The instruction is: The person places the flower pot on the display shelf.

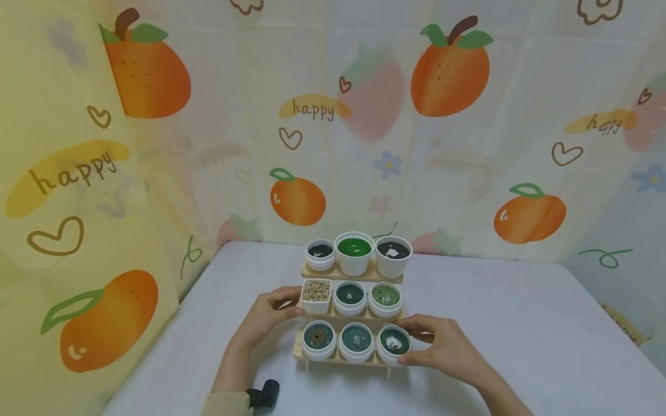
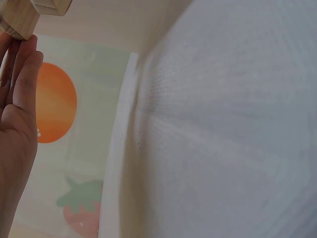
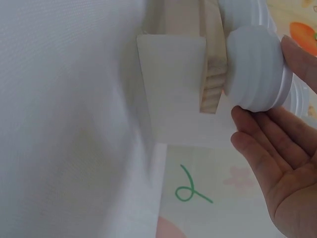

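Observation:
A three-tier wooden stand (image 1: 298, 349) carries small white pots in rows. My right hand (image 1: 442, 349) pinches the front-right pot (image 1: 393, 349), thumb in front and fingers behind; dark green with a white patch shows inside it. In the right wrist view, this round white pot (image 3: 253, 69) sits against the wooden shelf edge (image 3: 212, 84) between thumb and fingers. At the middle tier's left end, my left hand (image 1: 260, 320) holds the stand beside a square pot (image 1: 315, 306) of tan bits. The left wrist view has its fingers (image 2: 27, 74) at the shelf's wooden end (image 2: 22, 22).
Behind, the top tier holds a small pot (image 1: 320, 263), a taller pot with bright green (image 1: 354, 266) and a dark-filled pot (image 1: 392, 267). More green-filled pots (image 1: 356, 352) stand in the lower rows. A fruit-printed curtain (image 1: 364, 173) rises behind the white table (image 1: 494, 300).

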Demonstrator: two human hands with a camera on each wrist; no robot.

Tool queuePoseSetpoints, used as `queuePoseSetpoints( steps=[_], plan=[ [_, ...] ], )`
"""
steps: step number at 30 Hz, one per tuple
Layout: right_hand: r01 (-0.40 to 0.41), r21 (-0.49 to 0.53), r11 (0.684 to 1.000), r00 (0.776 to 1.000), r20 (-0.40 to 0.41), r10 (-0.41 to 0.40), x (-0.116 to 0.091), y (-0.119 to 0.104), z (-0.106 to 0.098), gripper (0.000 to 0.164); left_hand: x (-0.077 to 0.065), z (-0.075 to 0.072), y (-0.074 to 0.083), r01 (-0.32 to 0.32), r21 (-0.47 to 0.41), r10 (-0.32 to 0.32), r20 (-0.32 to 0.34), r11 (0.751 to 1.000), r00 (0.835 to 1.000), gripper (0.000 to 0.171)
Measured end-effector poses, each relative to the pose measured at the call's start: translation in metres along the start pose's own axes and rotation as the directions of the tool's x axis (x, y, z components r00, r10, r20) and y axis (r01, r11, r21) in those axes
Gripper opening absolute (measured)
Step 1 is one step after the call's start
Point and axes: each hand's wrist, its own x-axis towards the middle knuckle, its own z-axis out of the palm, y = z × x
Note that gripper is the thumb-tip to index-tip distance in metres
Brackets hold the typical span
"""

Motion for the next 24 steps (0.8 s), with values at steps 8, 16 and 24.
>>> queuePoseSetpoints(
  steps=[8,16,24],
  plan=[
    [-0.004,-0.015,1.0,1.0,-0.008,0.004,-0.002,0.0,0.0,0.054,0.0,0.001,0.0,-0.02,-0.011,0.02,0.009,1.0,1.0,0.046],
    [0.03,-0.059,0.998,0.998,-0.049,-0.033,-0.007,0.005,-0.008,0.05,0.001,0.001,-0.001,-0.029,-0.016,0.029,0.017,0.999,0.999,0.045],
    [-0.044,-0.184,0.982,0.985,-0.17,0.013,-0.008,0.01,-0.022,0.051,0.0,-0.002,0.004,-0.014,0.012,0.014,0.01,1.0,1.0,0.046]
  ],
)
